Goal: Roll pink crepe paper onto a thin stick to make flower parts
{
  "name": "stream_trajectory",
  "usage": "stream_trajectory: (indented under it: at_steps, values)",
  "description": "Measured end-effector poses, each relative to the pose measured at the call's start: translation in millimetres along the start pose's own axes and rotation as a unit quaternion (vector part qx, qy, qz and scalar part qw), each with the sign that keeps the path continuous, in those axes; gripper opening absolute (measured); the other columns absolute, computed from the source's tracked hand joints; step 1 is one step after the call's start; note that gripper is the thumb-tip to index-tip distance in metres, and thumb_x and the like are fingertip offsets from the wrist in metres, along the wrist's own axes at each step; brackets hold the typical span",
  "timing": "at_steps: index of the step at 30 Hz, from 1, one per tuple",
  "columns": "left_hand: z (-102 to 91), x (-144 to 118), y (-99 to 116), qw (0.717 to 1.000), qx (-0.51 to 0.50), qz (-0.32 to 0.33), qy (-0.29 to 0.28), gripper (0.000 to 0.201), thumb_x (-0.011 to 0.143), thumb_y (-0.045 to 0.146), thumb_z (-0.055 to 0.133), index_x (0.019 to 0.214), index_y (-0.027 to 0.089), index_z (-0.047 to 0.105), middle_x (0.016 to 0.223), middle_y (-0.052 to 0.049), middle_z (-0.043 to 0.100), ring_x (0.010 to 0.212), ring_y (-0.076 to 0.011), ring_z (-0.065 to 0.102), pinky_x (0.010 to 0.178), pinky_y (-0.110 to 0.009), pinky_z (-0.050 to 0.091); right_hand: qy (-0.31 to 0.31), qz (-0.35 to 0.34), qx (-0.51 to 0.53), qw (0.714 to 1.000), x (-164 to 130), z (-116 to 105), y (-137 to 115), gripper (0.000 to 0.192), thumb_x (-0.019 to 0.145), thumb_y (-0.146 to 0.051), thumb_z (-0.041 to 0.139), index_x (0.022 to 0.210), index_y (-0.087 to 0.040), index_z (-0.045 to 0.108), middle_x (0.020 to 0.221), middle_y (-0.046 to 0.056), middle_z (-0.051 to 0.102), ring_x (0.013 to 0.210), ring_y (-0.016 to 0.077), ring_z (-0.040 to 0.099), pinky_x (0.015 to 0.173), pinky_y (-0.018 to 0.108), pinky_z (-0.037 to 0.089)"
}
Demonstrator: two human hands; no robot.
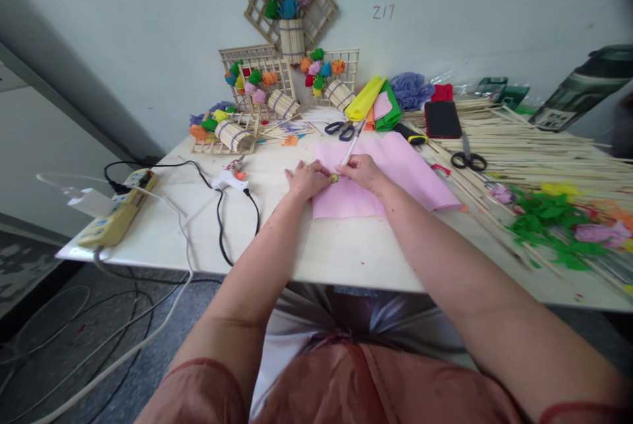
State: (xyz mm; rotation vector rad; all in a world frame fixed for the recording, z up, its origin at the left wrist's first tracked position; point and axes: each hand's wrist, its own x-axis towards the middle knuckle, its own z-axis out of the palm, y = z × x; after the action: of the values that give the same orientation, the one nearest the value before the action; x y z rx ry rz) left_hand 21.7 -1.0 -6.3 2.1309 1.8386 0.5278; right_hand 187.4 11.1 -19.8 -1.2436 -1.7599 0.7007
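Observation:
A sheet of pink crepe paper (405,170) lies on the table in front of me. My right hand (364,172) is closed round a slim white pen (352,146), its lower end near the paper. Close to that end, a small yellow-green piece (335,178) rests on the pink sheet; its exact kind is too small to tell. The fingertips of my left hand (310,180) hold this piece down at the sheet's left part, with the thumb apart from the fingers.
Left are a white glue gun (230,180) with its cord and a power strip (116,210). Behind stand stick lattices with paper flowers (291,8) and scissors (341,129). Right lie a phone (442,119), more scissors (469,159), many thin sticks (534,147) and green paper scraps (551,223).

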Motion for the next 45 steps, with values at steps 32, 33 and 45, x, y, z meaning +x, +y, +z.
stream_trajectory:
  at_steps: [32, 33, 45]
  values:
    - [-0.9, 3, -3, 1.0, -0.013, -0.005, -0.022, 0.023, 0.068, 0.044, 0.065, 0.09, 0.037, 0.066, 0.135, 0.01, 0.045, 0.133, -0.0334, 0.023, 0.102, -0.062, 0.006, -0.043, -0.027, -0.052, 0.997, -3, 1, -3, 0.024, 0.067, -0.034, 0.066, 0.076, -0.013, 0.072, 0.066, 0.005, 0.067, 0.067, 0.0167, 0.059, 0.06, 0.025, 0.045]
    - [-1.1, 3, -3, 1.0, -0.013, -0.005, -0.021, 0.023, 0.068, 0.045, 0.065, 0.09, 0.037, 0.066, 0.135, 0.01, 0.046, 0.133, -0.0337, 0.023, 0.102, -0.062, 0.006, -0.043, -0.028, -0.055, 0.997, -3, 1, -3, 0.024, 0.067, -0.034, 0.066, 0.077, -0.013, 0.072, 0.066, 0.005, 0.067, 0.067, 0.0166, 0.059, 0.06, 0.025, 0.045]
    - [-1.2, 3, -3, 1.0, -0.012, -0.006, -0.027, 0.021, 0.068, 0.042, 0.065, 0.089, 0.038, 0.066, 0.136, 0.012, 0.044, 0.133, -0.0316, 0.023, 0.103, -0.062, 0.005, -0.052, -0.04, -0.07, 0.995, 0, 1, 1, 0.028, 0.068, -0.036, 0.061, 0.074, -0.01, 0.07, 0.06, 0.003, 0.063, 0.059, 0.0134, 0.055, 0.054, 0.023, 0.041]
